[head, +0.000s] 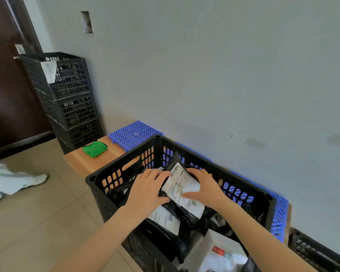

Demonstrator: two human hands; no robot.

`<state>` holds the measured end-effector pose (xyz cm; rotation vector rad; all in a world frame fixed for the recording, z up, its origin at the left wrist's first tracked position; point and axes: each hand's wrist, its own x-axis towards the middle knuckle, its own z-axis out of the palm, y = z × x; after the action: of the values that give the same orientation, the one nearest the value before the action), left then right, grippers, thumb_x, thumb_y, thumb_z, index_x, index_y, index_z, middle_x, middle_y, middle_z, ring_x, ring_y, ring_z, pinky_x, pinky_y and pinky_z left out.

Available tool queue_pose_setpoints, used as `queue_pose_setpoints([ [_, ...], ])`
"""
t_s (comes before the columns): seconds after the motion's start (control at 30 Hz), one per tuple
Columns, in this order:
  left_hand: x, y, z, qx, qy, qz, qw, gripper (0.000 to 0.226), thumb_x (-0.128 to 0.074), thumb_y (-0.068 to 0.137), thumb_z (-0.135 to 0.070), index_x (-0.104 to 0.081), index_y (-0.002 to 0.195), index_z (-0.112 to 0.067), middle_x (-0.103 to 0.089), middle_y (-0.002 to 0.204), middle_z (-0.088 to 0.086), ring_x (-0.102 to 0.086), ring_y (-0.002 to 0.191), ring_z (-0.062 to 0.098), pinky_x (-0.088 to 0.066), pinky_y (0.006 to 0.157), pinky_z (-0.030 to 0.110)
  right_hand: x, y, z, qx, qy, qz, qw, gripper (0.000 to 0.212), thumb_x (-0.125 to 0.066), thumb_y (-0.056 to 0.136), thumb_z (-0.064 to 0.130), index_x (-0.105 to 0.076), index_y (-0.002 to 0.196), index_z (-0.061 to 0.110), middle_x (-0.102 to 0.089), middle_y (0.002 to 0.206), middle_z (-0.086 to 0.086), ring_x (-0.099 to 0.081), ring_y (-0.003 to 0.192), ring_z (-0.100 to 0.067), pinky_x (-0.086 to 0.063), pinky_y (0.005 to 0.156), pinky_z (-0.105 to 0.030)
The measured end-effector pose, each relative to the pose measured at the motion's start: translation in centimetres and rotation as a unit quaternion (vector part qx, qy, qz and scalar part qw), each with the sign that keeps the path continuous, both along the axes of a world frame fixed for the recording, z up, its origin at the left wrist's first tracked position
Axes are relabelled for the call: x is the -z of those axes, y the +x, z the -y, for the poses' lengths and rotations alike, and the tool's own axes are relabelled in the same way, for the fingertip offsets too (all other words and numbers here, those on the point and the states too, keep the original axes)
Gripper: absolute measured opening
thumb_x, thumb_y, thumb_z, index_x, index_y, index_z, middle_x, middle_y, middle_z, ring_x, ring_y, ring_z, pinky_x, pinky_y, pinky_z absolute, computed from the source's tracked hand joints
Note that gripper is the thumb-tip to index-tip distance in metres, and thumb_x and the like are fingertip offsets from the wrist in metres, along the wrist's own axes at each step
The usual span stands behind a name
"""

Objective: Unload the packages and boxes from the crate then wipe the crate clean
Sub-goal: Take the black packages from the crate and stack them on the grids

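Observation:
A black slotted crate (114, 173) stands in front of me, filled with black plastic mail packages and a white box (220, 250) at its near corner. Both hands reach into it. My left hand (145, 189) grips the left edge of a black package with a white barcode label (179, 183), and my right hand (206, 185) holds its right side, thumb across the label. The package is tilted up above the others. Another labelled black package (165, 218) lies under my left wrist.
A green cloth (94, 149) lies on a low wooden platform (81, 161) left of the crate. Blue plastic grid tiles (133, 133) line the wall. A stack of black crates (71, 99) stands by a dark door. Someone's leg and shoe (37, 179) are at the left.

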<state>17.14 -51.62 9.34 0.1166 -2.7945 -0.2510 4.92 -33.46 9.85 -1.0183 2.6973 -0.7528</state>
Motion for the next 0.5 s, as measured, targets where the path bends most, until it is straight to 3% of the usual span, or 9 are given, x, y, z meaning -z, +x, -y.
queue_pose_setpoints([
  [0.17, -1.6, 0.4, 0.8, -0.032, 0.057, -0.122, 0.99, 0.076, -0.083, 0.072, -0.036, -0.049, 0.139, -0.022, -0.051, 0.127, -0.002, -0.051, 0.118, 0.018, -0.047, 0.09, 0.033, -3.1, 0.9, 0.8, 0.029, -0.119, -0.007, 0.992, 0.064, -0.075, 0.078, 0.029, -0.045, 0.135, 0.028, -0.047, 0.124, 0.006, -0.049, 0.116, -0.014, -0.041, 0.102, -0.036],
  [0.33, -4.1, 1.0, 2.4, -0.116, 0.195, -0.186, 0.956, 0.084, -0.079, 0.076, -0.042, -0.034, 0.145, -0.029, -0.045, 0.12, -0.001, -0.056, 0.097, 0.013, -0.052, 0.076, 0.032, -6.5, 1.3, 2.0, -0.006, -0.189, 0.018, 0.982, 0.059, -0.071, 0.083, 0.017, -0.045, 0.136, 0.026, -0.047, 0.124, 0.005, -0.048, 0.112, -0.01, -0.042, 0.1, -0.029],
  [0.4, -4.7, 1.5, 3.1, -0.142, 0.27, -0.198, 0.932, 0.089, -0.08, 0.075, -0.042, -0.029, 0.147, -0.032, -0.051, 0.118, -0.002, -0.059, 0.082, 0.008, -0.054, 0.073, 0.033, -7.3, 1.7, 3.1, -0.017, -0.215, 0.034, 0.976, 0.059, -0.07, 0.084, 0.015, -0.045, 0.136, 0.028, -0.046, 0.123, 0.005, -0.047, 0.105, -0.004, -0.041, 0.094, -0.023],
  [0.5, -5.3, 2.4, 5.0, -0.182, 0.333, -0.229, 0.896, 0.084, -0.081, 0.076, -0.039, -0.031, 0.143, -0.027, -0.065, 0.089, -0.008, -0.063, 0.071, 0.006, -0.056, 0.071, 0.037, -8.1, 2.2, 5.5, -0.034, -0.245, 0.059, 0.967, 0.058, -0.068, 0.085, 0.012, -0.044, 0.136, 0.029, -0.046, 0.122, 0.005, -0.047, 0.103, -0.004, -0.038, 0.09, -0.021],
])
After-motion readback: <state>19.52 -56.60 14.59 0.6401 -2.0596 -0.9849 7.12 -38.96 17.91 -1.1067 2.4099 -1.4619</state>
